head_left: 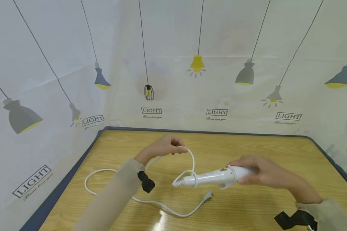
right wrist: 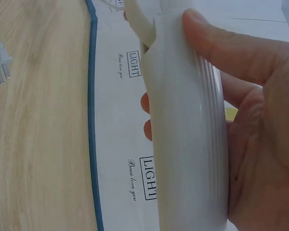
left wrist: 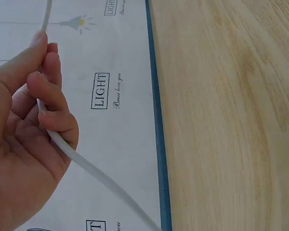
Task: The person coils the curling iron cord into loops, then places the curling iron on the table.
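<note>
In the head view my right hand (head_left: 267, 173) grips the thick end of a white corded curling iron (head_left: 209, 178), held level above the table. Its ribbed cord end points left. The white power cord (head_left: 193, 160) loops once about the narrow handle near that end. My left hand (head_left: 169, 146) pinches the cord above and to the left, thumb against fingertips. Seen from the left wrist, the cord (left wrist: 103, 178) runs across the curled fingers. In the right wrist view, thumb and fingers wrap the ridged white body (right wrist: 183, 125).
The rest of the cord lies in a wide loop on the wooden table (head_left: 104, 205), ending in a two-pin plug (head_left: 207, 196) below the iron. A dark blue edge borders the table. Behind it stands a white backdrop (head_left: 173, 102) printed with lamps.
</note>
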### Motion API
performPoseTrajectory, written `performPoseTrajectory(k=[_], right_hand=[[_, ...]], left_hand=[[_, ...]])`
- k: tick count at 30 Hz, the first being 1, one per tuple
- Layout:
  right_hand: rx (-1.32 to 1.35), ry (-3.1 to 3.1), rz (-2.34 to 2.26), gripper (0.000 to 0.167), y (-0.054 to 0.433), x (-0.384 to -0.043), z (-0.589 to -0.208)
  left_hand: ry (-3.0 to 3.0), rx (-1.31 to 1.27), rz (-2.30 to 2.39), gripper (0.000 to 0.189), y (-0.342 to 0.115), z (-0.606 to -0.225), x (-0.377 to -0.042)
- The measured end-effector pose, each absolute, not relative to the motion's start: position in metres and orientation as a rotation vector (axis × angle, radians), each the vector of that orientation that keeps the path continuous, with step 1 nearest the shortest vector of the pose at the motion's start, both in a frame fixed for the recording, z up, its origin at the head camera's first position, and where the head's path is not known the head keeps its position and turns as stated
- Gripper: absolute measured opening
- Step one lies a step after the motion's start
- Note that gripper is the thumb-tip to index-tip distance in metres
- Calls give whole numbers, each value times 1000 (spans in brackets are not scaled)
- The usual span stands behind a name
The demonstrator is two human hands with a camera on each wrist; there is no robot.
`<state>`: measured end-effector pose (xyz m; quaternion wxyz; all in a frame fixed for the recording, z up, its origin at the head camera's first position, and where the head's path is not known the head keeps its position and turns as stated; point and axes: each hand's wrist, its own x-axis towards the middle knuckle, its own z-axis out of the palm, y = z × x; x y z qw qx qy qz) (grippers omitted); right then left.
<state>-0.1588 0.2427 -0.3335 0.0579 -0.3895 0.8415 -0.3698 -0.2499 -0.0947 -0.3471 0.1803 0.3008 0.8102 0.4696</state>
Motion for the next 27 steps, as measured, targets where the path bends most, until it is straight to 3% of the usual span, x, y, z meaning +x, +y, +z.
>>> performPoseTrajectory(k=[11,27], right_hand=[[-977,2671,-929,47,240,-160,-345],[-691,2899,-809,55,241,-166,-357]], left_hand=[[2370,948,1376,15,-87,-320,-235],[2522,1009,1408,12,-65,-303,-187]])
